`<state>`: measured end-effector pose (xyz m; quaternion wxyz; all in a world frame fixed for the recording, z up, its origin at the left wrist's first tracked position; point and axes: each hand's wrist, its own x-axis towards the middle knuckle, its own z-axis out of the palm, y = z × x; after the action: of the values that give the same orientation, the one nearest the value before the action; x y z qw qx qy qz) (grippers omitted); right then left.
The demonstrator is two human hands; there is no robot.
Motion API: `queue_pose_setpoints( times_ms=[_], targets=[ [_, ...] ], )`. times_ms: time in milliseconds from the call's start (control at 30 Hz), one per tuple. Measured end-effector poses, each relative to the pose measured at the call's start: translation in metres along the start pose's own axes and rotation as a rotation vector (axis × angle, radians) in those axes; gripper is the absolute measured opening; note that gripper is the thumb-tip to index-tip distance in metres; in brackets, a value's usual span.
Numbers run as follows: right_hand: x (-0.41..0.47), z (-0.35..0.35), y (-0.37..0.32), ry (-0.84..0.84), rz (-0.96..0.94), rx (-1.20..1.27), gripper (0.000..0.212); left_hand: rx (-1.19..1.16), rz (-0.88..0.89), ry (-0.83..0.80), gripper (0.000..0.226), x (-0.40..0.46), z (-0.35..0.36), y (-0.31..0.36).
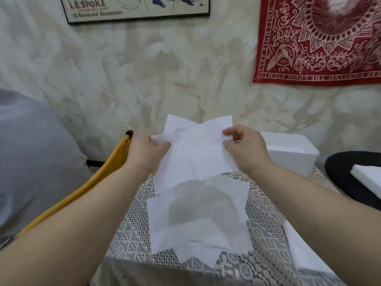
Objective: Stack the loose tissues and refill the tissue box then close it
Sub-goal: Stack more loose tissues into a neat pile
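Tissue (198, 149) hangs above the table (266, 213), pinched at its upper corners by the left hand (144, 153) and the right hand (245, 149), over the loose pile (200, 215) on the lace cloth. Thin sheet may tear if the two grips pull apart, or land skewed and worsen the ragged stack. Tissue box (288, 153) stands open just beyond the right hand, and an uneven stack may snag on its walls.

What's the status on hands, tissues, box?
Left hand and right hand both pinch one held tissue above the tissue pile. White tissue box open, far right. Nothing blocking.
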<state>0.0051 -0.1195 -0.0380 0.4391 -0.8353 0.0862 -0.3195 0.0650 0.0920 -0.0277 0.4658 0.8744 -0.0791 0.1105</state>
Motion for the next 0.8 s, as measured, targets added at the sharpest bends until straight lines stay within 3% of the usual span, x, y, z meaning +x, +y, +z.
queue_pose_setpoints(
  times_ms=[300, 433, 600, 700, 800],
  targets=[
    [-0.141, -0.029, 0.049, -0.228, 0.168, -0.309, 0.026, 0.186, -0.100, -0.211, 0.008, -0.124, 0.031, -0.050],
    [-0.159, -0.035, 0.055, -0.284, 0.204, -0.327, 0.034, 0.282, -0.087, -0.221, 0.024, -0.136, 0.034, -0.065],
    [-0.179, -0.042, 0.052, -0.228, 0.007, -0.467, 0.041, 0.204, -0.062, -0.049, 0.058, -0.148, 0.022, -0.068],
    [-0.199, -0.042, 0.046, -0.301, -0.141, -0.468, 0.036, 0.166, -0.073, 0.016, 0.050, -0.167, 0.012, -0.078],
    [-0.212, -0.041, 0.048, -0.356, -0.107, -0.461, 0.036, 0.224, -0.172, -0.023, 0.032, -0.191, 0.006, -0.094]
  ],
)
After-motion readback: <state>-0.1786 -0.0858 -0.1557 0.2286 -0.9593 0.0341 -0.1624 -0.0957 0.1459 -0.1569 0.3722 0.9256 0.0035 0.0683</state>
